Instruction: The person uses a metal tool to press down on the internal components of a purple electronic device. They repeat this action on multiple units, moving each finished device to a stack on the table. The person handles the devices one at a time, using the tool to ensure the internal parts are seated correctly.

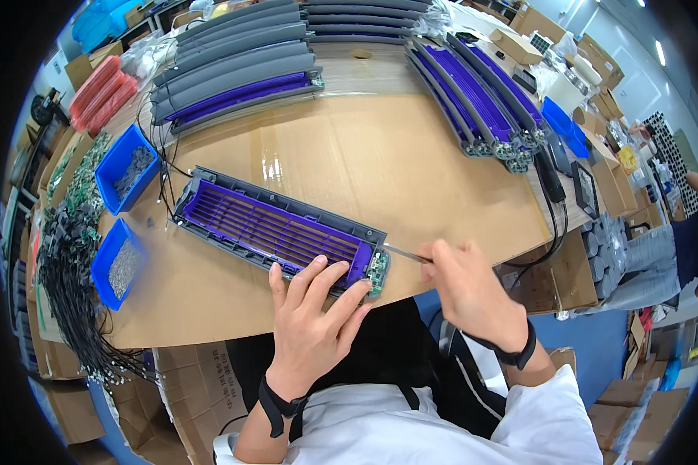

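Observation:
A long grey housing with a purple slatted insert [271, 225] lies slantwise on the cardboard-covered table in front of me. Its right end carries a small green circuit board [377, 273]. My left hand [312, 314] rests on the housing's near edge by that end, fingers spread and stretched out. In the closed fingers of my right hand [473, 291] is a thin metal tool [407, 253]; its exact kind I cannot make out. The tool's tip reaches the housing's right end, close above the circuit board. Whether it touches is too small to tell.
Blue bins [130, 167] of small parts stand at the left, beside a bundle of black cables [74, 287]. Grey housings [240, 58] are lined up at the back left; more purple-slatted units [473, 93] lie at the back right. A person [675, 240] is at the far right.

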A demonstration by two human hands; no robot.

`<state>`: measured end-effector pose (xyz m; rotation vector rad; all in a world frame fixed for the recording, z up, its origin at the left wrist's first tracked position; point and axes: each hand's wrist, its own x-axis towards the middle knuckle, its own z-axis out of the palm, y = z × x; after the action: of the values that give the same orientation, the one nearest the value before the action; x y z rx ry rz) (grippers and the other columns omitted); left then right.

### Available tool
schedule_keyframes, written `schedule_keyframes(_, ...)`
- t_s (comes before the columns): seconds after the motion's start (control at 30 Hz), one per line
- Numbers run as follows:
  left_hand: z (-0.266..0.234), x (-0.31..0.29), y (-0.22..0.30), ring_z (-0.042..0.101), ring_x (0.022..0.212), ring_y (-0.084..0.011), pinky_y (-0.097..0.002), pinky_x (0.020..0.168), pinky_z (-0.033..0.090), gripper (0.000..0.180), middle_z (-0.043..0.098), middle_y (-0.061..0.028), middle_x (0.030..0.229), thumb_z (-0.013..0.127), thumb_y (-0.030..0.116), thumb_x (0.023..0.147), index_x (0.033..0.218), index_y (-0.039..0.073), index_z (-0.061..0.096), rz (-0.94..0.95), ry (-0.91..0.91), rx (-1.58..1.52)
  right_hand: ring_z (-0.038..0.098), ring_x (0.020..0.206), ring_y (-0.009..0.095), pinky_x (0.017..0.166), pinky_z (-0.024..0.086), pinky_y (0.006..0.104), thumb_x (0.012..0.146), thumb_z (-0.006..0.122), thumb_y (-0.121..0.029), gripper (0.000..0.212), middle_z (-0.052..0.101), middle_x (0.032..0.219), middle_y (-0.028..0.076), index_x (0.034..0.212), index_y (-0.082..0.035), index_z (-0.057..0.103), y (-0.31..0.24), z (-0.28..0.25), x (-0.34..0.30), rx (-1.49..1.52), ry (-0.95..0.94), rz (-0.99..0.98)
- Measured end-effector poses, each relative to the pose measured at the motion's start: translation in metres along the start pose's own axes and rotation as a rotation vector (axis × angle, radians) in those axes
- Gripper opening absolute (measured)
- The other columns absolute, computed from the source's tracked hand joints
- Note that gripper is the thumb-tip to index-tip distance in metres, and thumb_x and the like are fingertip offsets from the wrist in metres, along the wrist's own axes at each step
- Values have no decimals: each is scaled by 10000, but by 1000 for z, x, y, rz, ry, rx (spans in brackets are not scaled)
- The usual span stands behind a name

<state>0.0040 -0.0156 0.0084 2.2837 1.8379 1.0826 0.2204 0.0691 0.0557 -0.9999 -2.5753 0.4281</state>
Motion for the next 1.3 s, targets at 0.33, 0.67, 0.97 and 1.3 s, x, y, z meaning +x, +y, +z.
schedule_keyframes(0.33, 1, 2, 0, 511, 1206, -289, -532, 1150, 144, 224, 623, -53, 1195, 730, 223, 812, 1032, 182, 732, 0, -7, 22, 499, 433, 268, 409, 433, 395, 807, 617, 19, 738, 460, 622, 90, 1466, -275, 464, -13, 28, -12, -77, 4, -25)
schedule_keyframes(0.67, 3, 1, -2, 522, 1184, -285, -570, 1122, 164, 223, 625, -47, 1172, 703, 303, 839, 1035, 198, 719, 23, -25, 78, 519, 439, 230, 387, 423, 379, 798, 655, -28, 725, 456, 614, 67, 1465, -244, 471, -13, 28, -12, -139, -39, -43)
schedule_keyframes(0.97, 4, -1, -2, 540, 1131, -294, -627, 1037, 245, 241, 618, -54, 1170, 710, 286, 835, 1057, 196, 687, 88, -29, 139, 504, 437, 223, 389, 422, 376, 742, 647, -7, 748, 454, 610, 54, 1445, -216, 498, -18, 28, -12, -176, -69, -77)
schedule_keyframes(1.3, 5, 4, -8, 552, 1127, -313, -596, 1025, 293, 227, 622, -72, 1145, 710, 253, 848, 1059, 172, 688, 153, 53, 99, 613, 542, 313, 519, 500, 431, 838, 601, -24, 690, 621, 723, 124, 1480, -218, 441, -11, 18, -4, -74, -33, -119)
